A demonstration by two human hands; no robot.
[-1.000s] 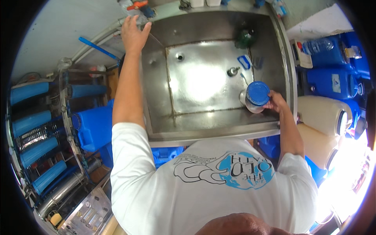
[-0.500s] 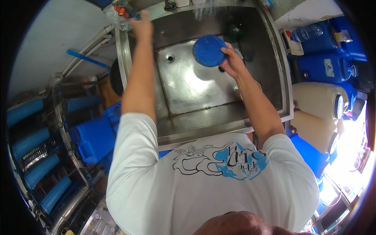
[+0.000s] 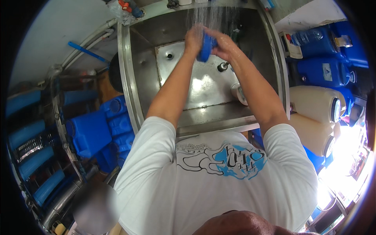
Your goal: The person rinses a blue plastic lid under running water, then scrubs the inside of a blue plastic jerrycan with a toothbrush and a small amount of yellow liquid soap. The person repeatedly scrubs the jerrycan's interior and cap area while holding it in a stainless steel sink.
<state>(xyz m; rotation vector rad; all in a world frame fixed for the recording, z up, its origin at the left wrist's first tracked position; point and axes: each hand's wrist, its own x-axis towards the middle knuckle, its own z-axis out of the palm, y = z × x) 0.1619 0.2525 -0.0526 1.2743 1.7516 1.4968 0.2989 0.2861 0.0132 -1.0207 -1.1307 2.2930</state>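
- The blue lid (image 3: 204,50) is up over the metal sink (image 3: 127,78), between the person's two hands, under the falling water (image 3: 213,16)
- It is turned on edge, so that it shows as a narrow blue shape and not as a full round
- The right hand (image 3: 224,45) grips the lid from its right side, with fingers toward the upper edge and the thumb lower down
- The left hand (image 3: 193,40) is against the lid's left side, near its top; its fingers are partly hidden by the lid and the water, so I cannot tell whether they grip it or only press on it
- Both forearms reach forward over the near edge of the sink, and the water runs down over the hands
- A round drain hole (image 3: 169,56) shows in the sink floor, left of the left forearm
- A small dark metal piece (image 3: 223,66) sits in the sink, just left of the right forearm
- Nearer the person, a clear jar (image 3: 236,91) is in the sink, partly covered by the right forearm
- A tap with an orange handle (image 3: 125,5) is beyond the sink's far left corner, apart from both hands
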